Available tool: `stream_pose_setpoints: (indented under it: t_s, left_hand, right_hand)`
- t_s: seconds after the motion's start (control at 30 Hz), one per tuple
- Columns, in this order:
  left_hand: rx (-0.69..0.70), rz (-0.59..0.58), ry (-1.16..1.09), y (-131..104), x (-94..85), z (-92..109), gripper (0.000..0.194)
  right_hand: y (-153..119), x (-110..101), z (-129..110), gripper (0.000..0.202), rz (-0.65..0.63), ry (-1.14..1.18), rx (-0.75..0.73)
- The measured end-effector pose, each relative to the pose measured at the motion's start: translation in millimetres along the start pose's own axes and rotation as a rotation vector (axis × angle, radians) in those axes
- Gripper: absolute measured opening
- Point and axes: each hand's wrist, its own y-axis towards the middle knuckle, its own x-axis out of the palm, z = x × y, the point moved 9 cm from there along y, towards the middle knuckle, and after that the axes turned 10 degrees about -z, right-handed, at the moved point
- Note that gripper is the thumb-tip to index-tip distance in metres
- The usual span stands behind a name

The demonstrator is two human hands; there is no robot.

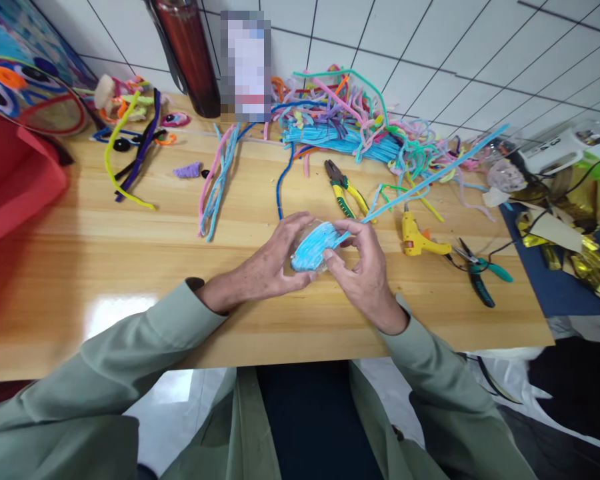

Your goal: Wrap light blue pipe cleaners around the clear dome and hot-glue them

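Observation:
A clear rounded piece wrapped in light blue pipe cleaner point(314, 248) is held between both hands above the middle of the table. My left hand point(275, 260) grips its left end, with the thumb below and the fingers above. At its right end, my right hand point(357, 267) pinches the wrapped strands between thumb and fingers. From there a long light blue pipe cleaner point(430, 179) runs out to the upper right, its far end free. Yellow-green pliers point(345, 189) lie just beyond my right hand.
Pipe cleaners point(345, 137) are heaped at the back. A red-brown bottle point(190, 57) stands at the back left. To the right lie a yellow glue gun point(420, 239) and teal pliers point(480, 270). Pink and blue strands point(219, 183) lie left of centre.

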Motion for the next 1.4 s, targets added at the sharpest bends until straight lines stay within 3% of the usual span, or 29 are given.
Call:
stream_pose_setpoints:
  t_s: [0.37,0.57,0.83,1.4]
  left_hand:
    - [-0.2,0.101,-0.224,1.7,-4.1,7.3,0.06]
    - [-0.19,0.111,-0.284,0.6,-2.4,4.9,0.059]
    - [-0.176,0.128,-0.279,0.2,-0.5,-0.3,0.06]
    - [-0.154,0.148,-0.294,0.5,-0.5,-1.7,0.059]
  right_hand:
    - [-1.1,0.0,-14.7,0.037,-0.021,-0.033,-0.041]
    - [0.4,-0.8,-12.6,0.025,-0.063,0.05,-0.028]
    - [-0.7,-4.9,-8.0,0.019,-0.003,0.057,-0.027]
    - [1.9,-2.0,-8.8,0.032,-0.061,-0.02,-0.055]
